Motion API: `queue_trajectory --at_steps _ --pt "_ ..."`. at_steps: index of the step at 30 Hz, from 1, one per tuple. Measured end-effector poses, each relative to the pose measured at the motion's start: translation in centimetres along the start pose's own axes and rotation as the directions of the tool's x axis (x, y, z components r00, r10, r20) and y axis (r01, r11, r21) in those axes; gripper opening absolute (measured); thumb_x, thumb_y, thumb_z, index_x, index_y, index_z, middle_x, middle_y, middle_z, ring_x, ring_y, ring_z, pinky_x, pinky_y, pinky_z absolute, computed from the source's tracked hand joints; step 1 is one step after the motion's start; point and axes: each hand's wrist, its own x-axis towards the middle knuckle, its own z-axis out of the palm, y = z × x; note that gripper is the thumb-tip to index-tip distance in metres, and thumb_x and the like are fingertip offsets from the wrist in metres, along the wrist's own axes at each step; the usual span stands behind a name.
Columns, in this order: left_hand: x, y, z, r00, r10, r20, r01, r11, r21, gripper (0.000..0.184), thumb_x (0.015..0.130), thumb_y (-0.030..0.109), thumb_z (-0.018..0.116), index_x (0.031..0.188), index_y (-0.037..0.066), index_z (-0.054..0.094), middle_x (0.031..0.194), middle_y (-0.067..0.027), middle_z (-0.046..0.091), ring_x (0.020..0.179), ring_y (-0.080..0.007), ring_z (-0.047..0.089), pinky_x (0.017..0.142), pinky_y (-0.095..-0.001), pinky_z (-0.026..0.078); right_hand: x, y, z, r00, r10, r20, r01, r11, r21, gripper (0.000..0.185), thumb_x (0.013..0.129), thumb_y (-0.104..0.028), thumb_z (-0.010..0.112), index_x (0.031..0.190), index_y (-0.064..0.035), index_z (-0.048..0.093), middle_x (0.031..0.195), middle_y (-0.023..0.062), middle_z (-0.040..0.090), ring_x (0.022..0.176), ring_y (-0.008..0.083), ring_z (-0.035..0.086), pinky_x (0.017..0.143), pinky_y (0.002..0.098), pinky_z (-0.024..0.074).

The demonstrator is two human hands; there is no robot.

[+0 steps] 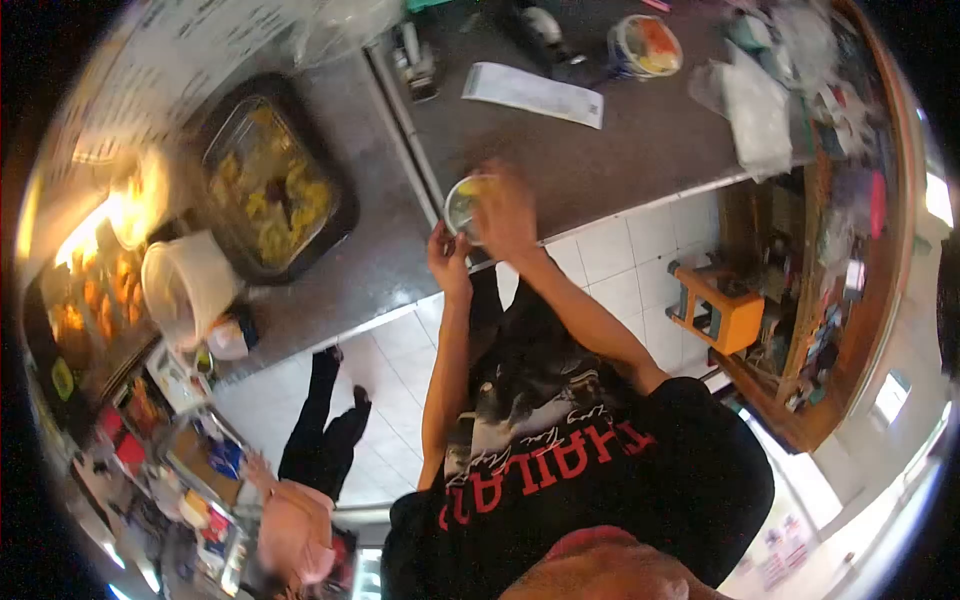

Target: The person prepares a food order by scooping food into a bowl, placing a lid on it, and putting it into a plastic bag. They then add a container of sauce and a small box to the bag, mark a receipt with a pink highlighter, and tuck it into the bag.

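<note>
My left grip (pixel 449 264) pinches the side of one white cup (pixel 461 206), by the near edge of the bench (pixel 620 140). My right grip (pixel 508 213) is over the cup's top, too blurry to tell if it is open or closed. I should hold the cup still and level. I also count one tub (pixel 646 46), one long paper (pixel 533 95) and one black tray (pixel 327 150) with yellow food (pixel 272 240).
</note>
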Motion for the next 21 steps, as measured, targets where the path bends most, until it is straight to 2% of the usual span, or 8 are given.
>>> queue_trajectory --at_steps 2,5,6,8,10,13,16,21 --pt "-0.7 0.9 0.7 0.997 0.037 0.062 -0.033 0.997 -0.068 0.045 0.093 0.010 0.064 0.134 0.001 0.048 0.117 -0.0094 0.058 0.104 -0.0205 0.060 0.084 -0.0323 0.052 -0.4 -0.8 0.0 0.995 -0.079 -0.067 0.069 0.987 -0.144 0.060 0.089 -0.033 0.059 0.142 -0.0091 0.041 0.151 0.0204 0.032 0.138 0.0406 0.032 0.104 0.0560 0.0344" --pt "0.3 1.1 1.3 0.993 -0.022 0.118 0.038 0.991 -0.130 0.041 0.095 0.010 0.060 0.133 0.001 0.048 0.122 -0.0100 0.056 0.108 -0.0225 0.059 0.085 -0.0360 0.054 -0.4 0.4 -0.6 0.994 -0.094 -0.053 0.095 0.995 0.022 0.062 0.088 -0.029 0.062 0.144 -0.0143 0.039 0.150 0.0178 0.034 0.138 0.0414 0.031 0.106 0.0520 0.0345" --pt "0.2 1.4 1.8 0.996 -0.072 0.047 0.076 0.993 -0.088 0.039 0.095 0.010 0.061 0.131 0.001 0.050 0.120 -0.0099 0.056 0.105 -0.0223 0.060 0.081 -0.0373 0.057 -0.2 1.9 -0.5 0.984 0.047 -0.174 -0.026 0.992 0.122 0.057 0.088 -0.028 0.062 0.139 -0.0136 0.044 0.144 0.0188 0.040 0.133 0.0407 0.037 0.102 0.0499 0.0379" --pt "1.8 -0.2 1.9 0.987 -0.065 0.147 0.064 0.998 0.011 0.036 0.095 0.010 0.062 0.128 0.001 0.052 0.116 -0.0089 0.056 0.102 -0.0219 0.061 0.079 -0.0369 0.057 -1.3 3.7 1.0 0.899 0.310 -0.311 -0.181 0.907 0.381 0.046 0.087 -0.026 0.064 0.130 -0.0121 0.055 0.131 0.0208 0.053 0.124 0.0391 0.049 0.094 0.0457 0.0448" --pt "1.4 0.3 3.1 0.993 -0.022 0.114 0.021 1.000 0.007 0.029 0.093 0.011 0.064 0.120 0.001 0.057 0.108 -0.0066 0.057 0.097 -0.0197 0.061 0.076 -0.0363 0.058 -2.0 7.5 1.5 0.887 0.461 0.019 -0.422 0.793 0.439 0.019 0.085 -0.015 0.065 0.100 -0.0031 0.063 0.097 0.0208 0.063 0.088 0.0374 0.063 0.071 0.0424 0.0505" --pt "1.1 0.1 6.8 0.984 -0.014 0.177 0.007 0.999 0.036 0.031 0.091 0.010 0.067 0.118 0.001 0.056 0.105 -0.0059 0.057 0.096 -0.0181 0.060 0.076 -0.0357 0.057 -1.6 9.9 -0.8 0.888 0.420 -0.186 -0.326 0.862 0.387 0.022 0.088 -0.018 0.065 0.081 0.0020 0.061 0.078 0.0207 0.062 0.075 0.0386 0.064 0.063 0.0443 0.0484" --pt "1.0 -2.1 10.7 0.995 -0.033 0.097 0.038 0.998 -0.052 0.037 0.088 0.006 0.069 0.121 0.001 0.055 0.110 -0.0079 0.058 0.097 -0.0181 0.060 0.079 -0.0364 0.056 0.3 13.5 -1.0 0.864 0.270 -0.425 -0.094 0.916 0.391 0.017 0.090 -0.015 0.061 0.083 0.0007 0.057 0.078 0.0202 0.059 0.075 0.0388 0.062 0.063 0.0450 0.0470" --pt "1.8 -1.1 16.6 0.972 0.215 -0.095 -0.217 0.976 -0.012 0.034 0.088 0.009 0.069 0.119 0.000 0.056 0.111 -0.0080 0.062 0.097 -0.0161 0.060 0.080 -0.0327 0.052 2.4 18.2 -3.0 0.917 0.211 -0.338 -0.008 0.858 0.513 0.015 0.089 -0.014 0.061 0.097 -0.0013 0.060 0.079 0.0194 0.060 0.081 0.0403 0.062 0.068 0.0469 0.0494"
